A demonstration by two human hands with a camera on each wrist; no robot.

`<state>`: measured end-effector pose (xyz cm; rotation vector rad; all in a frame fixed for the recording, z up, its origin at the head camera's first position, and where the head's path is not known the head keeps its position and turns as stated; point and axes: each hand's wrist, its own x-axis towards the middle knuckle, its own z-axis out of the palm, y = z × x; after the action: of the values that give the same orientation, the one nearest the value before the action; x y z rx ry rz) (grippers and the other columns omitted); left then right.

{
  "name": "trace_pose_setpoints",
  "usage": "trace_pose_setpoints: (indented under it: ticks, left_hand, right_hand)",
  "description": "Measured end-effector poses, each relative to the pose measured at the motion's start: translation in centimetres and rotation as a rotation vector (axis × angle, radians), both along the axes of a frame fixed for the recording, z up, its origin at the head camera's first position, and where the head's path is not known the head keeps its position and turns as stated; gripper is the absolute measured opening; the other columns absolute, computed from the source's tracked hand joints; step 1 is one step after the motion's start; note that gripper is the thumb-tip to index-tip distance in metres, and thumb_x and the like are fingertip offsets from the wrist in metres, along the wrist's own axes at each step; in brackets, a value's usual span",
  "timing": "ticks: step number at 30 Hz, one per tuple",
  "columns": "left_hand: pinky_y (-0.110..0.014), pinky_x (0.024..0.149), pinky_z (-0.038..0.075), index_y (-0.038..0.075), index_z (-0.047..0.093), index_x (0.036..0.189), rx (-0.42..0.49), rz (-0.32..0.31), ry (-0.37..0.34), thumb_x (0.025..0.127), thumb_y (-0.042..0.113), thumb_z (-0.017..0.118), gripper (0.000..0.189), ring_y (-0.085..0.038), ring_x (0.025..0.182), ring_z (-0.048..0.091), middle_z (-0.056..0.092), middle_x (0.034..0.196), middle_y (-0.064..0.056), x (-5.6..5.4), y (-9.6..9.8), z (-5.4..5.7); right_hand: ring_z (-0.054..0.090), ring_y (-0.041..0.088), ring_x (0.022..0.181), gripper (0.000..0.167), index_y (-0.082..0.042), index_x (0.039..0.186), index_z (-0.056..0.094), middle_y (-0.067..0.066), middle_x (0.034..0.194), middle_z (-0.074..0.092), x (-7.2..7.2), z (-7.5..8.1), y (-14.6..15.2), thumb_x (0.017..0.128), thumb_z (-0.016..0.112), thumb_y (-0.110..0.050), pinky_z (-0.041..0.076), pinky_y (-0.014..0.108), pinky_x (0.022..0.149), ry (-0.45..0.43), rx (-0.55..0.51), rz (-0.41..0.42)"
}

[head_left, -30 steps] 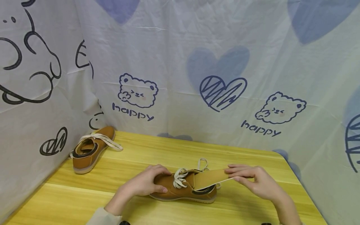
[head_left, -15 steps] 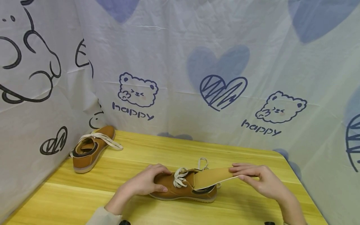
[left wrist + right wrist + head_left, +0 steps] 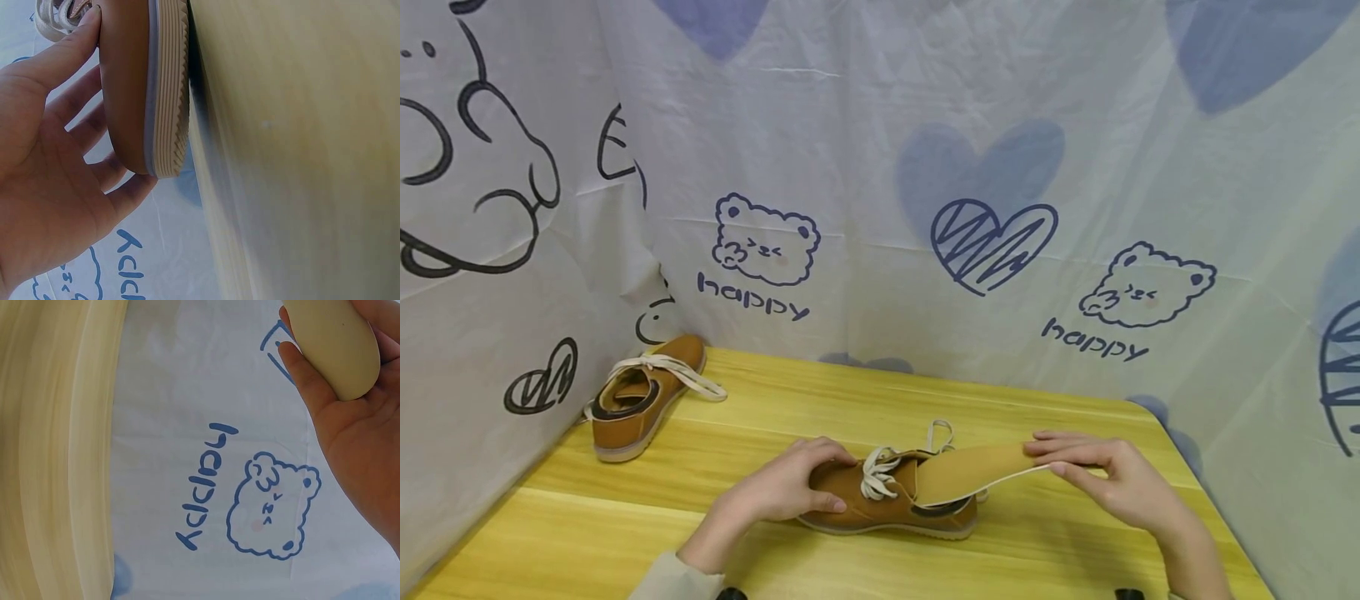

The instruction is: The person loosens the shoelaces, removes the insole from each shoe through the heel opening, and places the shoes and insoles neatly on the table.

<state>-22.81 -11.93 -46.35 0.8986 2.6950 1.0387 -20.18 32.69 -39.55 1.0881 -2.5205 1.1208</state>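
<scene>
A brown lace-up shoe [image 3: 880,504] with cream laces lies on the table, its toe to the left. My left hand [image 3: 790,483] grips the toe, thumb on the near side and fingers around the far side; the left wrist view shows the ribbed pale sole [image 3: 170,94] close by the fingers. A tan insole [image 3: 973,471] sticks out of the shoe's opening, slanting up to the right with its front part hidden inside. My right hand [image 3: 1112,479] pinches the insole's heel end between thumb and fingers. In the right wrist view the insole's pale underside [image 3: 340,353] lies against the palm.
Another brown shoe [image 3: 643,404], laces tied, stands at the table's back left corner. The yellow wood-grain table [image 3: 760,408] ends at a white printed curtain [image 3: 880,283] behind and on both sides.
My right hand has moved to the right and slightly up, drawing the insole further out of the shoe. The left hand and the shoe stay in place.
</scene>
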Motion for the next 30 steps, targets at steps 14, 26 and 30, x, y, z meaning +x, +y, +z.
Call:
trace_pose_setpoints:
  ticks: [14,26,30]
  left_hand:
    - [-0.059,0.109,0.044,0.016,0.066,0.134,0.005,0.001,-0.008,0.087,0.035,0.085,0.054,-0.032,0.129,0.052,0.062,0.136,-0.003,-0.1,0.0,-0.1]
    - [-0.06,0.11,0.042,0.015,0.066,0.133,0.01,0.004,0.008,0.087,0.035,0.085,0.054,-0.034,0.129,0.051,0.062,0.136,-0.004,0.0,0.0,0.0]
    - [-0.059,0.11,0.042,0.014,0.066,0.133,0.007,0.001,0.021,0.086,0.036,0.085,0.055,-0.034,0.129,0.052,0.062,0.136,-0.004,0.0,0.0,0.0]
  right_hand:
    - [0.055,0.004,0.135,0.033,-0.007,0.123,0.077,0.01,0.128,0.073,0.2,0.2,1.9,0.097,0.063,0.009,0.039,0.011,0.108,-0.005,-0.043,-0.022]
    - [0.058,0.003,0.131,0.036,-0.006,0.12,0.078,0.007,0.125,0.074,0.3,0.3,2.6,0.092,0.066,0.015,0.041,0.011,0.107,0.184,-0.082,-0.192]
    - [0.058,0.004,0.131,0.036,-0.004,0.117,0.078,0.004,0.124,0.075,-0.2,-0.6,2.8,0.089,0.069,0.016,0.04,0.01,0.107,0.313,-0.138,-0.325]
